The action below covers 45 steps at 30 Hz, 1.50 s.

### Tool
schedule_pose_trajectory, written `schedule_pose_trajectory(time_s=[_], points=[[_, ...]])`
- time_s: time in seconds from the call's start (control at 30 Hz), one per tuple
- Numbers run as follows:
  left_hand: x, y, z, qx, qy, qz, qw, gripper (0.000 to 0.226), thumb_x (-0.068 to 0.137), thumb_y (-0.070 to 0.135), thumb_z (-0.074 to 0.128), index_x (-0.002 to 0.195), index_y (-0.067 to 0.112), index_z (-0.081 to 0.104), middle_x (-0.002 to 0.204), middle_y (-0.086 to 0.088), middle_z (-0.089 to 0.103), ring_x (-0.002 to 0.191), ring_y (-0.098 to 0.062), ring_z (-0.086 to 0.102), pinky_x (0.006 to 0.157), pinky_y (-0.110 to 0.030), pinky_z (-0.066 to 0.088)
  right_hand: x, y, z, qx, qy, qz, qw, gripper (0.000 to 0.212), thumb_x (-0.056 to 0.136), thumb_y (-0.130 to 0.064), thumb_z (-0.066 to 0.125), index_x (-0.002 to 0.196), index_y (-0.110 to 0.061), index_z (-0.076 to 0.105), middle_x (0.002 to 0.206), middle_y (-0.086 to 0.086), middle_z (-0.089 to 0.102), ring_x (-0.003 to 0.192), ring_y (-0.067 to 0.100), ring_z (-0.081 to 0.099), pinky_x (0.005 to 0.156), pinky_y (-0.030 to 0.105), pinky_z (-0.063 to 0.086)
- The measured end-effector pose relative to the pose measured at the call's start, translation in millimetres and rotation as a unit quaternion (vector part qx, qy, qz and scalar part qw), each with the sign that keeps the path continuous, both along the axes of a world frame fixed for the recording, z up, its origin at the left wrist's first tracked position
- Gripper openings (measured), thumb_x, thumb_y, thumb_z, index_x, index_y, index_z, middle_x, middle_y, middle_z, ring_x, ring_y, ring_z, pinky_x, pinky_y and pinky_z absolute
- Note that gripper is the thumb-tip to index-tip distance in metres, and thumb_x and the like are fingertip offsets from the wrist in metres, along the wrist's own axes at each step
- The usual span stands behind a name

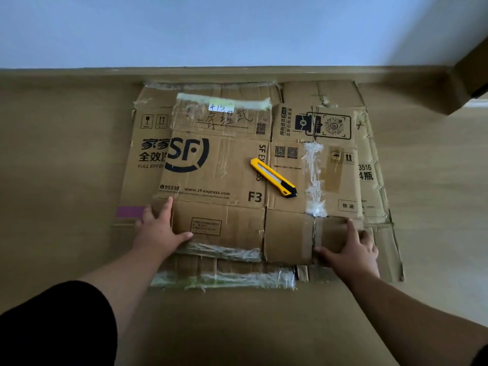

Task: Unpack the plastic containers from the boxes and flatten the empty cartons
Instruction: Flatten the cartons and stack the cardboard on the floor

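A flattened brown SF carton [227,167] lies on top of a stack of other flattened cartons on the floor. My left hand [158,228] rests on its near left flap, fingers spread over the edge. My right hand [351,249] grips the near right flap, thumb under the edge and index finger laid on top. A yellow utility knife [273,177] lies on the carton's middle. No plastic containers are in view.
A larger flattened carton [375,180] sticks out beneath on the right and another [144,154] on the left. A wall with a skirting board [237,72] runs behind. The corner of a standing box [470,72] is at the upper right. Wooden floor surrounds the stack.
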State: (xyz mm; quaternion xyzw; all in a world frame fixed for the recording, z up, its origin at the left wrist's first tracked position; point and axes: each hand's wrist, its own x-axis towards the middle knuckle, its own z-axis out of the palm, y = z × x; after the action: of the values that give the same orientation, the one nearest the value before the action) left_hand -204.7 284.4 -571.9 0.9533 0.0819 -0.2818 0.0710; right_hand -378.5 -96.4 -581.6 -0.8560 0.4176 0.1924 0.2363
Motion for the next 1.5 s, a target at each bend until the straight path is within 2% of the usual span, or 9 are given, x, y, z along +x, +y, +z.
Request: schedule_pose_trajectory(time_s=[0.13, 0.37, 0.63, 0.77, 0.93, 1.03, 1.23, 1.33, 1.5], points=[[-16.4, -1.0, 3.5, -0.004, 0.002, 0.022, 1.000, 0.111, 0.072, 0.066, 0.071, 0.153, 0.046, -0.001, 0.158, -0.013, 0.012, 0.142, -0.042, 0.019, 0.111, -0.058, 0.034, 21.1, -24.2, 3.4, -0.031, -0.019, 0.048, 0.998, 0.109, 0.071, -0.061, 0.076, 0.155, -0.033, 0.012, 0.159, 0.014, 0.020, 0.140, 0.043, 0.026, 0.111, 0.059, 0.035], [-13.6, 0.3, 1.5, 0.004, 0.003, 0.061, 0.998, 0.106, 0.077, 0.068, 0.066, 0.153, 0.047, -0.005, 0.163, -0.011, 0.004, 0.145, -0.043, 0.014, 0.113, -0.058, 0.031, 76.2, -43.2, 5.8, -0.001, 0.022, 0.120, 0.993, 0.099, 0.082, -0.046, 0.075, 0.157, -0.031, 0.013, 0.164, 0.011, 0.010, 0.142, 0.041, 0.031, 0.109, 0.059, 0.039], [9.6, 28.1, -8.9, -0.032, -0.033, 0.129, 0.991, 0.115, 0.070, 0.065, 0.074, 0.156, 0.033, 0.004, 0.164, -0.011, 0.009, 0.148, -0.042, 0.013, 0.115, -0.062, 0.025, 58.6, -49.6, -1.6, -0.013, 0.018, 0.104, 0.994, 0.090, 0.078, -0.070, 0.062, 0.145, -0.059, 0.003, 0.162, 0.008, 0.018, 0.143, 0.041, 0.029, 0.107, 0.065, 0.035], [17.5, 63.4, -19.8, -0.007, -0.014, 0.222, 0.975, 0.148, 0.032, 0.095, 0.062, 0.151, 0.017, 0.020, 0.153, -0.018, 0.032, 0.137, -0.044, 0.037, 0.106, -0.060, 0.039, 53.2, -70.8, -6.5, -0.051, 0.036, 0.002, 0.998, 0.100, 0.075, -0.080, 0.056, 0.153, -0.040, 0.006, 0.163, 0.014, 0.012, 0.146, 0.045, 0.019, 0.109, 0.069, 0.027], [13.0, 69.3, -27.8, -0.034, -0.005, 0.271, 0.962, 0.149, 0.034, 0.088, 0.071, 0.149, 0.005, 0.024, 0.149, -0.019, 0.038, 0.133, -0.042, 0.042, 0.108, -0.055, 0.039, 48.0, -83.5, -18.0, -0.014, 0.026, -0.127, 0.991, 0.129, 0.046, -0.093, 0.058, 0.151, -0.029, 0.020, 0.151, 0.027, 0.030, 0.133, 0.053, 0.036, 0.104, 0.066, 0.037], [12.0, 67.2, -31.6, -0.039, -0.011, 0.272, 0.961, 0.134, 0.050, 0.078, 0.077, 0.149, 0.006, 0.023, 0.148, -0.019, 0.039, 0.133, -0.043, 0.042, 0.108, -0.055, 0.038, 43.7, -83.5, -18.4, -0.035, 0.033, -0.112, 0.992, 0.116, 0.059, -0.087, 0.063, 0.151, -0.031, 0.021, 0.148, 0.030, 0.033, 0.132, 0.052, 0.035, 0.103, 0.064, 0.038], [16.9, 70.7, -27.1, -0.043, -0.009, 0.232, 0.972, 0.151, 0.024, 0.098, 0.056, 0.145, 0.011, 0.032, 0.144, -0.020, 0.042, 0.128, -0.044, 0.045, 0.103, -0.057, 0.042, 27.6, -85.1, -18.1, -0.054, 0.060, -0.085, 0.993, 0.123, 0.054, -0.095, 0.053, 0.152, -0.027, 0.022, 0.150, 0.026, 0.032, 0.135, 0.049, 0.031, 0.106, 0.063, 0.035], [16.7, 58.2, -22.5, -0.031, 0.012, 0.200, 0.979, 0.142, 0.037, 0.095, 0.060, 0.146, 0.010, 0.030, 0.144, -0.021, 0.041, 0.130, -0.045, 0.043, 0.105, -0.057, 0.040, 14.2, -93.5, -14.9, -0.058, 0.083, -0.080, 0.992, 0.125, 0.051, -0.098, 0.048, 0.152, -0.028, 0.022, 0.149, 0.027, 0.033, 0.134, 0.049, 0.032, 0.107, 0.062, 0.035], [11.8, 36.4, -33.7, -0.020, 0.012, 0.164, 0.986, 0.162, 0.017, 0.106, 0.040, 0.149, 0.013, 0.026, 0.147, -0.020, 0.038, 0.132, -0.045, 0.040, 0.107, -0.058, 0.039, -19.9, -114.4, -12.5, -0.066, 0.095, -0.099, 0.988, 0.113, 0.061, -0.091, 0.055, 0.151, -0.032, 0.023, 0.148, 0.026, 0.033, 0.134, 0.050, 0.032, 0.105, 0.064, 0.036]])
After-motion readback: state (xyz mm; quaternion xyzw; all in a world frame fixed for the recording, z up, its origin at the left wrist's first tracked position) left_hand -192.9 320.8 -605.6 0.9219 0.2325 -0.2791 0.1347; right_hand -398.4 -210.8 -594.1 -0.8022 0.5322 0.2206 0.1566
